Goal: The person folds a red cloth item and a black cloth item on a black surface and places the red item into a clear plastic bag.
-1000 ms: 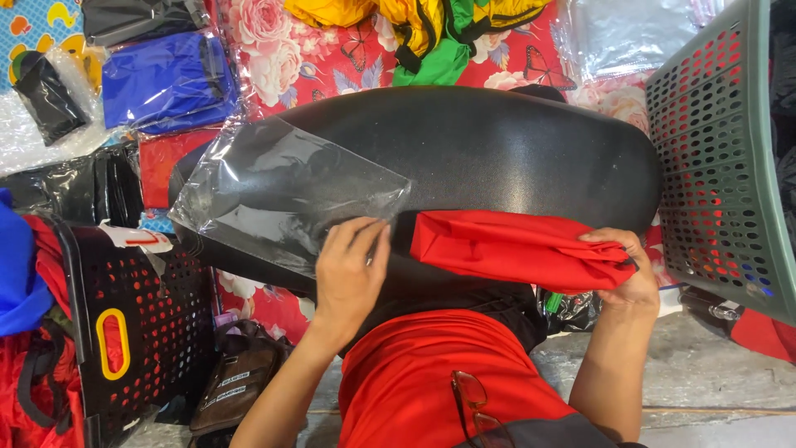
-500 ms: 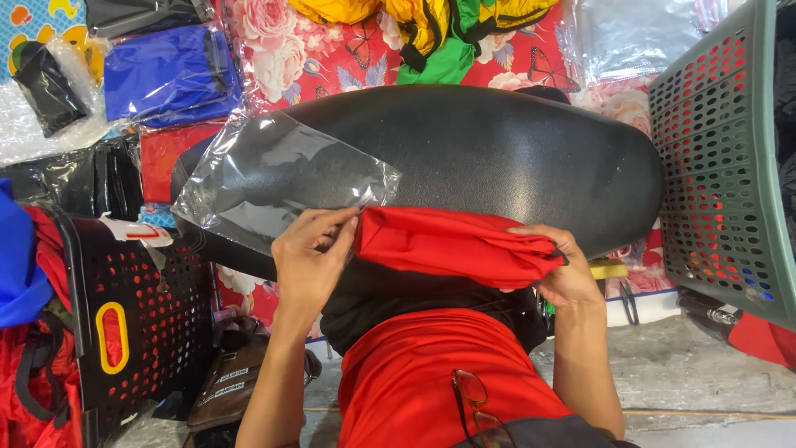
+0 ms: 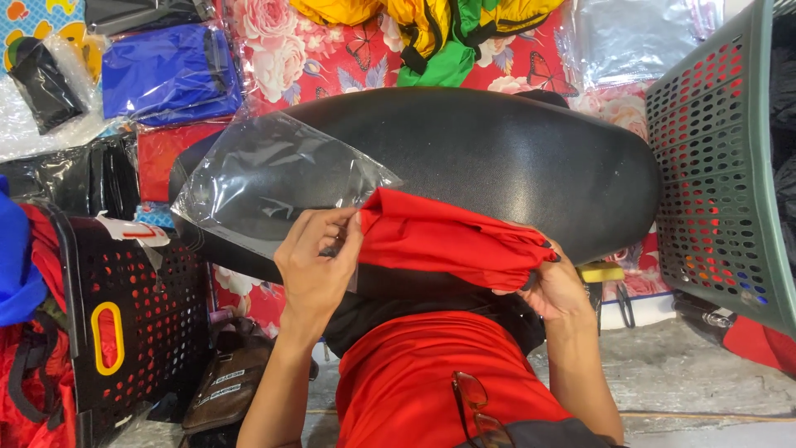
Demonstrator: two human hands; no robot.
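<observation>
Filling the middle of the view, a black padded seat [image 3: 497, 158] serves as the work surface, with a green perforated basket [image 3: 713, 182] at its right and a black perforated crate [image 3: 124, 315] at its lower left. Behind it lies a red floral cloth [image 3: 307, 58] carrying blue [image 3: 170, 75], yellow [image 3: 398, 12] and green [image 3: 444, 62] packed garments. On the seat's near edge rests a folded red cloth [image 3: 448, 241], its left end at the mouth of a clear plastic bag [image 3: 265, 178] lying flat on the seat. The left hand [image 3: 319, 265] pinches the bag's opening, fingers closed on the plastic. The right hand [image 3: 555, 286] grips the cloth's right end, fingers clamped around it.
</observation>
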